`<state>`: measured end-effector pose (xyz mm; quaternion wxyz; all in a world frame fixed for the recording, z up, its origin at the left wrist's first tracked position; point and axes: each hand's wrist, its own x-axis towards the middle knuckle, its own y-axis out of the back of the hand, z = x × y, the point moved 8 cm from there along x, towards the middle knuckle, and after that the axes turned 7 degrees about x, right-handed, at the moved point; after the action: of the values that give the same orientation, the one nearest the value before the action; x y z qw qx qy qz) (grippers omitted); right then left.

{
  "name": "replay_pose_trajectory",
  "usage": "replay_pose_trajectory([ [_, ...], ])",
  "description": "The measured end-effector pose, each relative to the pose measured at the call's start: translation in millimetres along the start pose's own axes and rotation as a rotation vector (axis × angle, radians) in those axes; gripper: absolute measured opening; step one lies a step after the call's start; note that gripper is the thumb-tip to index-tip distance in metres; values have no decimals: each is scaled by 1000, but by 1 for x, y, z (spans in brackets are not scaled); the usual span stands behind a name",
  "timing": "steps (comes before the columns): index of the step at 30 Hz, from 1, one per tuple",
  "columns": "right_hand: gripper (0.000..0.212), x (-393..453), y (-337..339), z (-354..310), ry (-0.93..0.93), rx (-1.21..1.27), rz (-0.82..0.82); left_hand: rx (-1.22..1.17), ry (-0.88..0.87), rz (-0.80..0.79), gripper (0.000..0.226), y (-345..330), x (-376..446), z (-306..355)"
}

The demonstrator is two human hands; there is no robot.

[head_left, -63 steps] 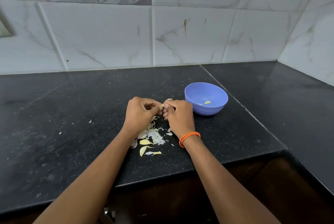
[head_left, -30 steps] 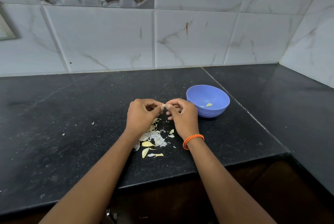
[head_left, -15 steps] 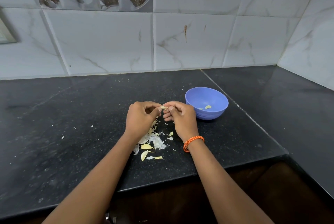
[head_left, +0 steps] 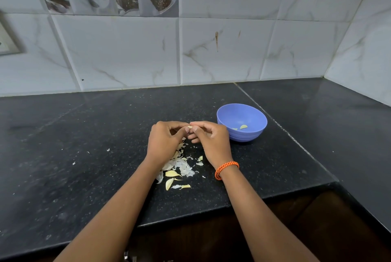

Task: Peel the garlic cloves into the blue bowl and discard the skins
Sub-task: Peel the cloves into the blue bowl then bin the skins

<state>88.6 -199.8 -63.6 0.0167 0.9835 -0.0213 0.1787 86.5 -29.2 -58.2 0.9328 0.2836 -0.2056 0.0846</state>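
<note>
1. While both hands work at one spot above the black counter (head_left: 63, 177), that slab is the biggest thing under the grip, and it carries everything else.
2. Right of the grip and just beside the right hand (head_left: 213, 141) stands the blue bowl (head_left: 228, 113), upright, with a peeled clove (head_left: 243, 127) and a smaller pale piece lying in its bottom.
3. The left hand (head_left: 164, 142) curls toward the right one; both pinch a single garlic clove (head_left: 189, 127) between thumb and fingertips, held in the air.
4. Below the grip, between the wrists, lies the heap of skins (head_left: 179, 165) with a few yellowish cloves or pieces mixed in; which are peeled I cannot tell from this height.
5. An orange bracelet (head_left: 226, 169) sits on the right wrist, near the heap.
6. To do this step well, I judge one hand should steady the clove by its root end while the other's nail lifts the papery edge and strips it lengthwise, letting the skin fall onto the heap and not toward the bowl.
7. Nothing blocks the short way from the grip to the bowl; the risk is loose skin clinging to fingers and riding along with the clove.
8. Scattered flecks (head_left: 108, 150) lie left of the grip and will need gathering when the skins are discarded.
</note>
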Motion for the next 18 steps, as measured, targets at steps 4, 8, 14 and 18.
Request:
replay_pose_trajectory([
  [4, 20, 0, -2, 0, 13, -15, -17, -41, 18, 16, 15, 2, 0, -3],
  [8, 22, 0, -3, 0, 13, 0, -30, -79, 18, 17, 10, 4, 2, -4],
  [14, 22, -1, -4, 1, -7, 26, -68, -220, 65, -12, 4, 5, 3, -7],
  [18, 22, -1, -4, 0, -2, 25, -80, -247, 72, -25, 4, 6, 3, -10],
])
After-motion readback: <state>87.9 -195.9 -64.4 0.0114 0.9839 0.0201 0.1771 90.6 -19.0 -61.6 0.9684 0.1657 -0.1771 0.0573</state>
